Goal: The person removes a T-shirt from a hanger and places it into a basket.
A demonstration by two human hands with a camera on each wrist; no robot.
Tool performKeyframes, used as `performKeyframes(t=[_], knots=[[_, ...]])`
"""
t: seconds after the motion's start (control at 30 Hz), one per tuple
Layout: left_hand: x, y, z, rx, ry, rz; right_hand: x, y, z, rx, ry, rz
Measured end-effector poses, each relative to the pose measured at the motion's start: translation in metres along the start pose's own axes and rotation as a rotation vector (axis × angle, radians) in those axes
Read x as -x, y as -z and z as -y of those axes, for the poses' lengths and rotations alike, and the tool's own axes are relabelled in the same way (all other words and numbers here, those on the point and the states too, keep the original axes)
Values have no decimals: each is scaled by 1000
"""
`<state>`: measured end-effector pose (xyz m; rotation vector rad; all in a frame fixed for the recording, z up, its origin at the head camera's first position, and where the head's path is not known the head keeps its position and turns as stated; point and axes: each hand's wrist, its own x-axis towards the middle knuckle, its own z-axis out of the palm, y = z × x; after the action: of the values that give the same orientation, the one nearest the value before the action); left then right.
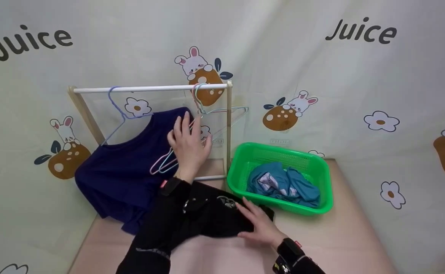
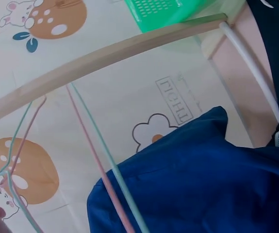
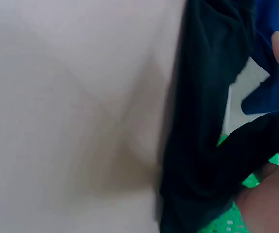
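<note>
My left hand, fingers spread, is raised in front of a pink hanger and a mint-green hanger. Both hook over the right end of the white rail. Left of that hand, a navy blue shirt hangs on a purple-blue hanger. Lower right, my right hand rests at the edge of a black garment with a light print, its thumb apart from the fingers. That garment lies on the table, partly covered by my left sleeve.
A green basket stands at the right with a teal printed garment inside. The rack's wooden post rises between the hangers and the basket. Behind everything hangs a pale patterned cloth. The beige table extends toward me.
</note>
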<state>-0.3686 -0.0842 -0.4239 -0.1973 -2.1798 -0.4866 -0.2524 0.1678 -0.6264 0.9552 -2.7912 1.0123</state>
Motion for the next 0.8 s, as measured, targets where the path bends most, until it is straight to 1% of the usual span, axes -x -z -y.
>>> performKeyframes(t=[0.1,0.17,0.37,0.5,0.67,0.8], knots=[[6,1,4,-6,5,27,-1,-6,1,66,-24,59],[9,2,7,-10,1,41,-2,-10,1,112,-35,75],[15,5,14,-23,-1,93,-9,-20,-1,194,-98,84],[17,6,20,-28,16,102,-12,-25,-3,241,-135,104],[20,9,27,-46,29,110,-13,-29,-2,291,-146,133],[21,11,34,-43,40,138,-13,-33,-2,353,-147,124]])
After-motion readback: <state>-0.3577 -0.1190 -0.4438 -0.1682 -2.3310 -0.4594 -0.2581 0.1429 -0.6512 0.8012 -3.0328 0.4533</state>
